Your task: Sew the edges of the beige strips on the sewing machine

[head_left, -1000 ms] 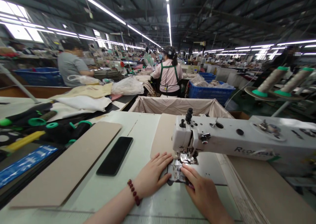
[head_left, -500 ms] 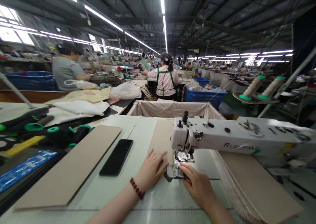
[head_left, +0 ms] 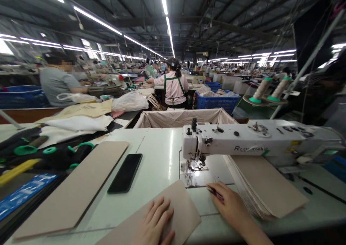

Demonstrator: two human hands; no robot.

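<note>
My left hand (head_left: 156,221) lies flat with fingers spread on a beige fabric panel (head_left: 186,209) at the table's front edge; the panel's near part runs out of view. Closed around small thread snips (head_left: 216,194), my right hand (head_left: 229,205) rests on the table just in front of the sewing machine's plate. The snips' dark tip points left, and the fingers partly cover their handle. The white sewing machine (head_left: 211,140) stands beyond both hands. Under its needle and presser foot (head_left: 198,165) no fabric shows.
A stack of beige panels (head_left: 267,187) lies right of the machine plate. Left are a black phone (head_left: 125,173), a long beige panel (head_left: 72,187) and dark thread spools (head_left: 81,151). A cloth-lined bin (head_left: 167,119) stands behind the table. Co-workers (head_left: 174,86) sit farther back.
The beige panel has come out from under the presser foot toward me and left, under my left hand. My right hand has moved right and back from the needle. The view has shifted slightly.
</note>
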